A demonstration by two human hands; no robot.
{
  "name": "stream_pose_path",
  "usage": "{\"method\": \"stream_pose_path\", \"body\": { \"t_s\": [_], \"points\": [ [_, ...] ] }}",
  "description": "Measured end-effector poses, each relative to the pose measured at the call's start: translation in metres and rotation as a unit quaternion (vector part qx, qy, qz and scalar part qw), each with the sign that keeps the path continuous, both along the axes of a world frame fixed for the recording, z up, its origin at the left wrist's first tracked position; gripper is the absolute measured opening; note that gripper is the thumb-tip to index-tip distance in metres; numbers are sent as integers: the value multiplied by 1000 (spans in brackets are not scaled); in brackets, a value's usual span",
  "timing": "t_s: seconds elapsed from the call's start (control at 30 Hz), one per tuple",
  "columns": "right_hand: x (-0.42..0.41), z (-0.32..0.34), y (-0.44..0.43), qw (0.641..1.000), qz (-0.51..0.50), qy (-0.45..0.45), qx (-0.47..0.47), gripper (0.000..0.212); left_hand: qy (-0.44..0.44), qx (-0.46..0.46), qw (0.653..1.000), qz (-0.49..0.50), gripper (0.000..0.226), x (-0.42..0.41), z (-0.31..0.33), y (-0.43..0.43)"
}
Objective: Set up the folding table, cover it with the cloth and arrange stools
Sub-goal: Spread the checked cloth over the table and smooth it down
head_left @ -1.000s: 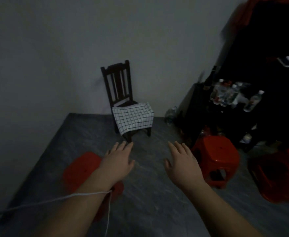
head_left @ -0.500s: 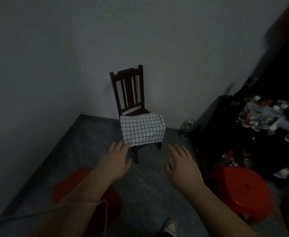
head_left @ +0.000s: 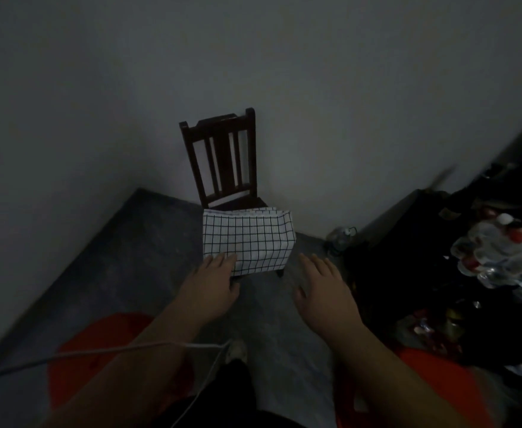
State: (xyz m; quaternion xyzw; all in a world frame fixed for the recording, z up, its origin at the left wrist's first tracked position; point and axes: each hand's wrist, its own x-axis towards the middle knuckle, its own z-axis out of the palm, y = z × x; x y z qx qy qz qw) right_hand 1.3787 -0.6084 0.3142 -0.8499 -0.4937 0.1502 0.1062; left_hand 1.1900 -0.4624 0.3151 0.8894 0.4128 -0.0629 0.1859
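Dim room, grey floor (head_left: 148, 242), pale wall (head_left: 99, 103). Dark chair (head_left: 222, 156) against wall; folded checked cloth (head_left: 250, 239) draped over seat. Left hand (head_left: 213, 288), right hand (head_left: 324, 291): palms down, fingers straight, empty; left fingertips at cloth's lower corner, contact unclear.

Left hand (head_left: 213, 288), right hand (head_left: 326, 293) outstretched, fingers straight.

Checked cloth (head_left: 248, 242) draped over wooden chair (head_left: 222, 156) seat; left hand (head_left: 211, 291) at its lower corner, right hand (head_left: 326, 291) beside, fingers straight; red stools (head_left: 99, 344) flanking.
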Motion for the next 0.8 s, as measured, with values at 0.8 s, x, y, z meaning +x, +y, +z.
{"method": "stream_pose_path", "body": {
  "t_s": [0.8],
  "points": [
    [216, -159, 288, 975, -149, 109, -125, 39, 110, -112, 979, -131, 67, 248, -191, 298]
  ]
}}
